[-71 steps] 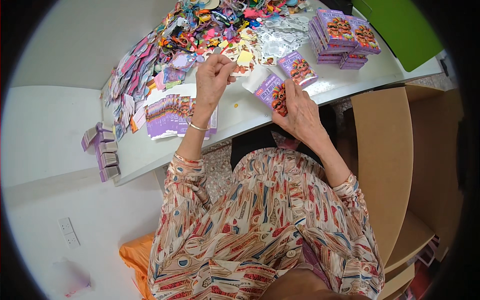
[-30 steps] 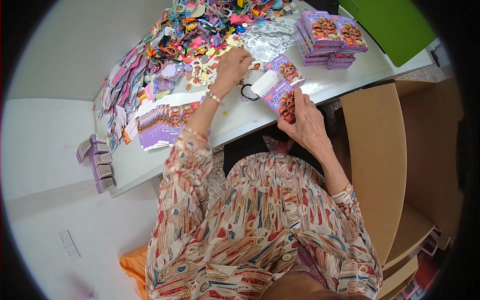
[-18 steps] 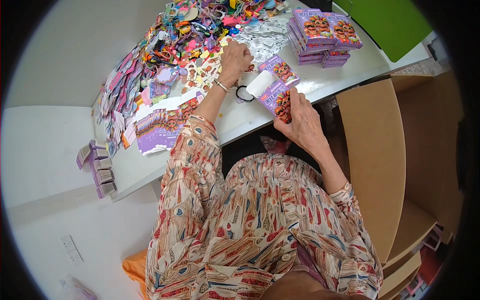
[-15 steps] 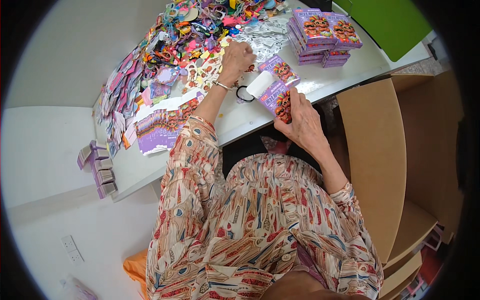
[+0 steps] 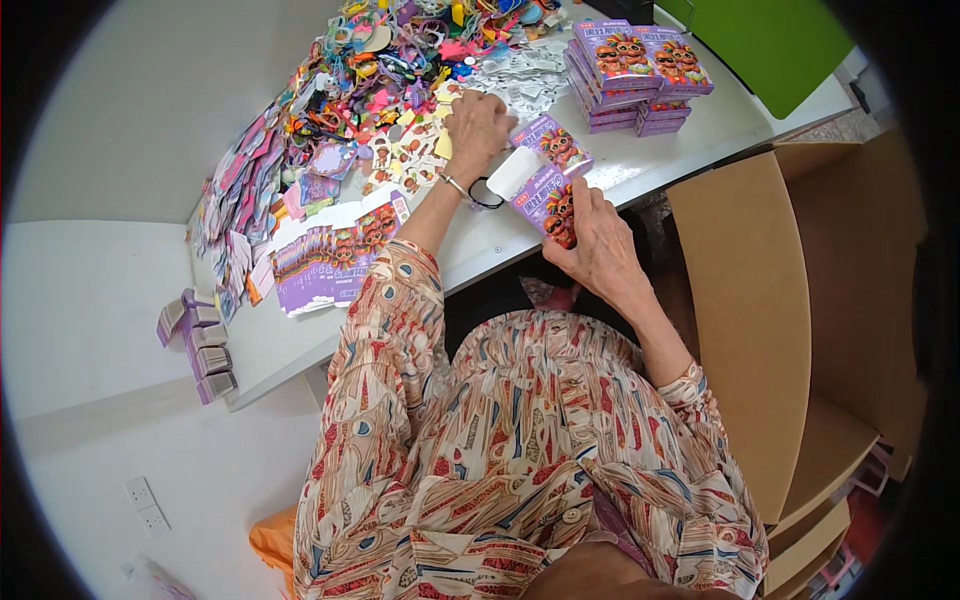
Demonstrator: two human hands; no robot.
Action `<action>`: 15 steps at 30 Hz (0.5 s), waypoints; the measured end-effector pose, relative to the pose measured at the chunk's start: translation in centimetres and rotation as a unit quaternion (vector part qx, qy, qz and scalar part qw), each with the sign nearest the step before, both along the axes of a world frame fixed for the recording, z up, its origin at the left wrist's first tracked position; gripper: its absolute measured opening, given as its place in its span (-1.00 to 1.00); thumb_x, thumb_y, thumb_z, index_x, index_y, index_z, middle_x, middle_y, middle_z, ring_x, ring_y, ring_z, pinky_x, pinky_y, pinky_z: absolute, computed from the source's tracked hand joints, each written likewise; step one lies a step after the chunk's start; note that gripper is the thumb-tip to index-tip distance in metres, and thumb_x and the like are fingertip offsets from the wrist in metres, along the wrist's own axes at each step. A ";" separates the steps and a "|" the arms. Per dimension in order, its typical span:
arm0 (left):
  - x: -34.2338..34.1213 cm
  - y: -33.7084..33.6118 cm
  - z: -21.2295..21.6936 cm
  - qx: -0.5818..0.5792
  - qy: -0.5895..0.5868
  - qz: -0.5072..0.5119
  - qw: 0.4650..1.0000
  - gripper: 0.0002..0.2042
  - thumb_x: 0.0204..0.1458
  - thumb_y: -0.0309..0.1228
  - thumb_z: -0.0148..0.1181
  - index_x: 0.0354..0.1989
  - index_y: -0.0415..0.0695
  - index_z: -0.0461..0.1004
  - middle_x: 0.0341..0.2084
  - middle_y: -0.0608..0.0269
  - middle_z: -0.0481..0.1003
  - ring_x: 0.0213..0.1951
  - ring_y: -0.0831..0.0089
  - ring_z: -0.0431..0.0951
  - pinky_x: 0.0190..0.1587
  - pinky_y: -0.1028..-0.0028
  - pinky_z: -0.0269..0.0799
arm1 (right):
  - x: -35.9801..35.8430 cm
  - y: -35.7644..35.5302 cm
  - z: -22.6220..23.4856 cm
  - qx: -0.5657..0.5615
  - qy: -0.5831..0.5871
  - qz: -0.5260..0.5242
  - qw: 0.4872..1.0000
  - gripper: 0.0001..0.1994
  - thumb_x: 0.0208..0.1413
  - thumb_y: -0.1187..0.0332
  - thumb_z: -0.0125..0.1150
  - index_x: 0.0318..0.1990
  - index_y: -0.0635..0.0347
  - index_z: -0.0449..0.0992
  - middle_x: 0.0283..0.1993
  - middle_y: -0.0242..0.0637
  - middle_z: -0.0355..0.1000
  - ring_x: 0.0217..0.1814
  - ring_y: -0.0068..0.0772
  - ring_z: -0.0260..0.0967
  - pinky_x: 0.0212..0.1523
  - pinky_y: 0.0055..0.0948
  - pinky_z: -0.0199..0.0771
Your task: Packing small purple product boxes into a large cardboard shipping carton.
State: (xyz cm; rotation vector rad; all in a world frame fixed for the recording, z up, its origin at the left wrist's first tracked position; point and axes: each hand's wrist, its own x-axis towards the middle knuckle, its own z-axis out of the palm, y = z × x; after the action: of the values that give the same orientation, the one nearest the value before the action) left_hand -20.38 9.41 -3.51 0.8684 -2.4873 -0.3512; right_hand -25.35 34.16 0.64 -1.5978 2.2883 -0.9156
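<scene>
My right hand (image 5: 603, 248) is closed around a small purple cardboard box (image 5: 545, 206) printed with cartoon figures. The box's white end flap (image 5: 514, 172) stands open toward the upper left. Just beyond it, another purple box (image 5: 552, 143) lies on the table. My left hand (image 5: 478, 128), a bracelet at its wrist, rests with bent fingers between the printed sticker cards (image 5: 412, 158) and the small silver packets (image 5: 525, 75). Its fingertips are turned down, and whatever they pinch is hidden. A black ring-shaped band (image 5: 487, 203) lies on the table by that wrist.
Flat purple boxes (image 5: 335, 258) lie fanned at the left, near a heap of colourful trinkets (image 5: 400, 60) and pink-purple cards (image 5: 245, 165). Filled boxes (image 5: 620, 65) are stacked far right, by a green panel (image 5: 775, 50). A large open carton (image 5: 745, 330) stands right of the table.
My left hand has dipped slightly lower, its fingers bent over the small items. My right hand keeps the box almost in place, flap still open.
</scene>
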 end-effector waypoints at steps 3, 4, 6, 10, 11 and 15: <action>0.0 -1.6 0.1 0.051 0.042 -0.012 0.998 -0.73 -0.16 -0.28 0.32 -0.31 -0.15 0.53 -0.27 0.04 0.45 -0.15 0.07 0.43 -0.12 0.18 0.35 | 0.1 0.0 0.2 -0.001 0.005 0.002 1.000 -0.32 -0.14 0.24 0.25 0.10 0.43 0.13 -0.27 0.12 0.32 -0.20 0.16 0.37 -0.18 -0.07 0.43; -0.1 -1.9 0.1 0.098 0.066 -0.014 0.993 -0.73 -0.16 -0.33 0.30 -0.28 -0.17 0.51 -0.26 -0.02 0.45 -0.15 0.01 0.44 -0.12 0.14 0.36 | 0.1 -0.1 0.2 0.004 0.004 0.003 1.000 -0.32 -0.15 0.24 0.25 0.10 0.43 0.13 -0.27 0.12 0.32 -0.20 0.16 0.37 -0.18 -0.07 0.43; -0.4 -2.1 0.0 0.004 0.064 -0.021 0.998 -0.69 -0.18 -0.32 0.34 -0.30 -0.24 0.48 -0.43 0.01 0.47 -0.30 0.09 0.48 -0.24 0.24 0.39 | 0.0 -0.2 0.2 0.003 0.005 0.002 1.000 -0.31 -0.15 0.24 0.25 0.11 0.43 0.12 -0.27 0.12 0.32 -0.21 0.16 0.37 -0.19 -0.07 0.43; -0.8 -2.7 0.0 -0.039 0.030 -0.043 0.998 -0.77 -0.16 -0.34 0.28 -0.37 -0.23 0.51 -0.49 0.02 0.52 -0.39 0.10 0.52 -0.29 0.23 0.41 | 0.0 -0.2 0.3 0.011 0.004 0.002 1.000 -0.30 -0.16 0.25 0.25 0.12 0.44 0.11 -0.27 0.12 0.31 -0.21 0.16 0.37 -0.20 -0.07 0.44; -0.8 -2.9 0.1 0.026 0.032 -0.037 0.998 -0.79 -0.15 -0.34 0.26 -0.40 -0.23 0.52 -0.51 0.03 0.53 -0.41 0.10 0.53 -0.30 0.23 0.42 | 0.0 -0.3 0.3 0.010 0.004 0.000 1.000 -0.30 -0.16 0.25 0.25 0.12 0.44 0.11 -0.27 0.12 0.31 -0.21 0.16 0.37 -0.20 -0.07 0.44; -0.8 -2.9 0.0 -0.003 0.038 -0.023 0.999 -0.82 -0.14 -0.34 0.24 -0.44 -0.21 0.53 -0.54 0.04 0.54 -0.44 0.11 0.54 -0.32 0.23 0.42 | 0.1 -0.3 0.3 0.007 0.006 0.003 1.000 -0.28 -0.17 0.25 0.26 0.13 0.44 0.09 -0.26 0.11 0.31 -0.21 0.16 0.37 -0.20 -0.07 0.44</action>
State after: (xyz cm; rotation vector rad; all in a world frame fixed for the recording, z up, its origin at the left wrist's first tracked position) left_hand -21.19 6.56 -3.51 0.7826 -2.4396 -0.3847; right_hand -25.27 33.90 0.91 -1.6078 2.2928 -0.8891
